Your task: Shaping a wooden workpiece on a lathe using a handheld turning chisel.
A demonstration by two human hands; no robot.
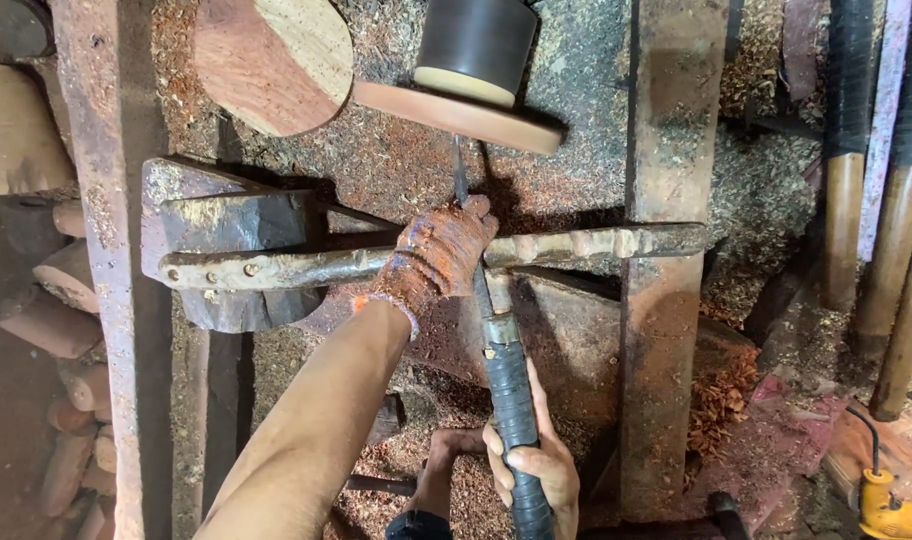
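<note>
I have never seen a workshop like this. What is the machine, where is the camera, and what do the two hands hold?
The one picture comes from a camera worn on the person's head, looking down at the hands. Below is a rough wood-turning lathe: a flat round reddish wooden disc sits against a black cylindrical holder. A long rusty metal bar lies across in front of it as a tool rest. The left hand, in an orange-stained knitted glove, presses a long metal chisel down on that bar; the chisel's tip reaches toward the disc. The bare right hand grips the chisel's black-taped handle. Reddish wood shavings cover the bed. A round wooden block lies at upper left, and a yellow power tool at lower right.
</note>
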